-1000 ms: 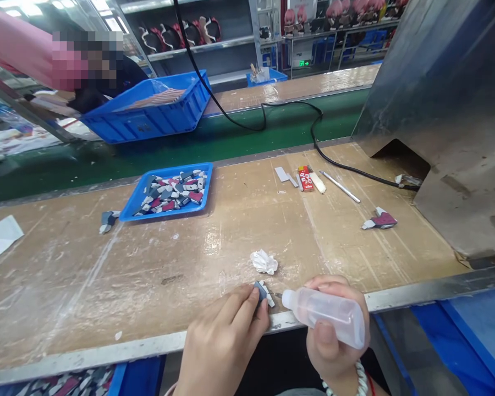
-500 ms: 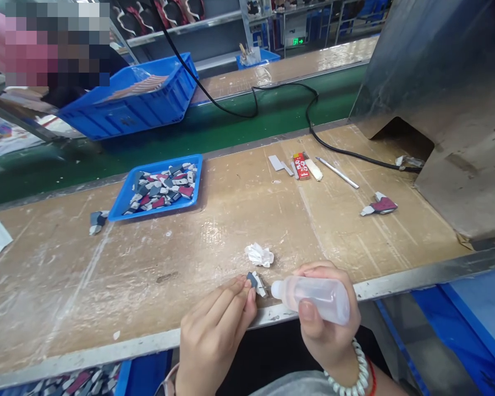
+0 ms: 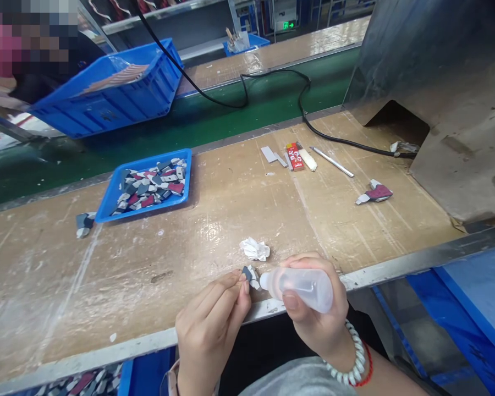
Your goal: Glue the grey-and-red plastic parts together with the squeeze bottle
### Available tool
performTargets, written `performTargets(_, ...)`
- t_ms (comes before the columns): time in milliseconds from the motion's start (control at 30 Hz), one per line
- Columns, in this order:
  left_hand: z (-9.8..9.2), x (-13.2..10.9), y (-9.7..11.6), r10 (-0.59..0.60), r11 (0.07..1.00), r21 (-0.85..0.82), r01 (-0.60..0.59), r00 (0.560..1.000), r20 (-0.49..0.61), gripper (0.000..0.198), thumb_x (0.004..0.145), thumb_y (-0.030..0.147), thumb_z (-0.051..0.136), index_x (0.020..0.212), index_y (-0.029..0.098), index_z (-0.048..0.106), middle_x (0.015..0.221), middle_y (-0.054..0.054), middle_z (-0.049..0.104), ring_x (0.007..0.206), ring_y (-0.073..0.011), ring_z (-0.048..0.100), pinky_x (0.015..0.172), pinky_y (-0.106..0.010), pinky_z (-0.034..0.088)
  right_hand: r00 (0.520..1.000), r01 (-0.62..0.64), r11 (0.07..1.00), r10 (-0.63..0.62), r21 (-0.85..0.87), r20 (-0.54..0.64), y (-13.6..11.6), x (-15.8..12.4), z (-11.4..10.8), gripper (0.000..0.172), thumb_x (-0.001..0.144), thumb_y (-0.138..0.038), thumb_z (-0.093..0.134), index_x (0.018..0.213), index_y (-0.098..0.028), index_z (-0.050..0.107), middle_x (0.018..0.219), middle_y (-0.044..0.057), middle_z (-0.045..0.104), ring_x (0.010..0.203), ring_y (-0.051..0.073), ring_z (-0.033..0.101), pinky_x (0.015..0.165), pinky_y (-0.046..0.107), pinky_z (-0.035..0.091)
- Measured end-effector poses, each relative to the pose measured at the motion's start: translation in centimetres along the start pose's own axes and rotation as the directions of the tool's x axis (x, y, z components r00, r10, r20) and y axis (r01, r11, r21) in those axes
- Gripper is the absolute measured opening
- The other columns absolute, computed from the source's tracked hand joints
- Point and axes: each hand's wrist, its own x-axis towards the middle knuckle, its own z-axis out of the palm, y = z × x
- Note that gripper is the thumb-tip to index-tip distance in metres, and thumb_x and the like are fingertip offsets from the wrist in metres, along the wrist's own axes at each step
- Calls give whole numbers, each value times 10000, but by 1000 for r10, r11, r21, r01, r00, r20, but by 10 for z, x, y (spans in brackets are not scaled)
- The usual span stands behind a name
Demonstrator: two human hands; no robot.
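Between its fingertips my left hand [image 3: 214, 313] pinches a small grey and white plastic-looking part [image 3: 252, 277] near the table's front edge. My right hand [image 3: 322, 308] is wrapped around a translucent squeeze bottle [image 3: 303, 286], tipped on its side. The bottle's white nozzle points left and is at or very near the part; whether they touch I cannot tell. A crumpled white tissue [image 3: 254, 249] lies just beyond the part. Farther back on the left, a blue tray [image 3: 144, 213] holds many similar grey, white and maroon parts.
One loose part [image 3: 83, 224] lies left of the tray, and a maroon and white one [image 3: 375, 192] at the right. A red packet [image 3: 295, 157] and a silver pen [image 3: 332, 161] lie toward the back. A black cable [image 3: 346, 142] runs to a metal housing [image 3: 457, 121].
My right hand has brought the bottle left, so its nozzle is now against or beside the held part. The whole view has shifted slightly; my left hand keeps its pinch.
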Motion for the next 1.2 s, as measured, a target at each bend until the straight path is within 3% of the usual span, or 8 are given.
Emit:
performTargets(500, 1, -4, -6, -35, 999, -15, 35, 999, 1, 113, 942, 67, 641, 940, 169, 690, 910, -34, 737, 879, -148, 719, 816, -232, 561, 1000, -31, 999, 31, 27, -5, 3, -4, 2, 262, 874, -266, 718, 1100, -206, 600, 964, 48, 676, 896, 188, 673, 770, 313, 579)
performTargets(667, 3, -9, -8, -70, 996, -63, 70, 998, 9, 99, 970, 133, 619, 918, 176, 691, 948, -40, 743, 898, -153, 718, 829, -232, 562, 986, 19, 1000, -21, -8, -164, 2, -8, -4, 273, 867, -394, 713, 1064, -226, 625, 1030, 53, 603, 989, 214, 607, 831, 361, 544)
performTargets(700, 4, -10, -8, -76, 994, -76, 76, 997, 10, 104, 975, 141, 613, 911, 175, 687, 951, -40, 742, 907, -152, 717, 838, -229, 560, 977, -29, 1000, 29, 3, -210, 0, -8, -6, 260, 865, -402, 716, 1043, -232, 634, 1060, 54, 589, 1025, 219, 592, 856, 368, 536)
performTargets(767, 5, -11, -9, -89, 991, -100, 89, 996, 7, 120, 984, 159, 601, 896, 177, 681, 950, -36, 741, 918, -149, 717, 851, -221, 553, 936, -217, 966, 247, 141, -250, -5, -6, -12, 269, 848, -380, 748, 1048, -246, 627, 1105, 50, 584, 1046, 226, 602, 871, 383, 541)
performTargets(867, 6, -11, -10, -124, 984, -130, 123, 992, 1, 140, 995, 194, 593, 886, 190, 682, 952, -24, 745, 910, -144, 718, 839, -208, 546, 821, -441, 789, 547, 427, -164, -11, 1, -24, 400, 769, -340, 840, 1050, -258, 568, 1073, 17, 606, 946, 214, 671, 824, 376, 578)
performTargets(933, 6, -10, -11, -154, 977, -148, 153, 988, 0, 157, 1000, 220, 591, 876, 201, 685, 953, -19, 749, 899, -144, 720, 814, -204, 547, 781, -501, 732, 612, 462, -124, -12, 7, -34, 406, 777, -402, 834, 1019, -248, 547, 986, -6, 624, 844, 180, 684, 781, 327, 576)
performTargets(1067, 5, -11, -11, -180, 969, -171, 181, 983, 20, 205, 1012, 269, 570, 856, 212, 689, 960, -17, 751, 903, -157, 722, 797, -223, 565, 824, -529, 839, 544, 130, -159, -4, 16, -53, 398, 907, -571, 638, 1093, -222, 594, 939, 31, 682, 824, 169, 677, 747, 278, 539)
performTargets(1200, 2, -16, -15, -125, 980, -153, 131, 991, 46, 209, 1028, 299, 530, 971, 226, 717, 995, -26, 757, 1014, -199, 713, 907, -306, 582, 889, -458, 870, 447, -183, -103, 9, 25, -62, 596, 804, -568, 737, 1257, -238, 533, 1097, 85, 700, 1000, 261, 681, 894, 411, 527)
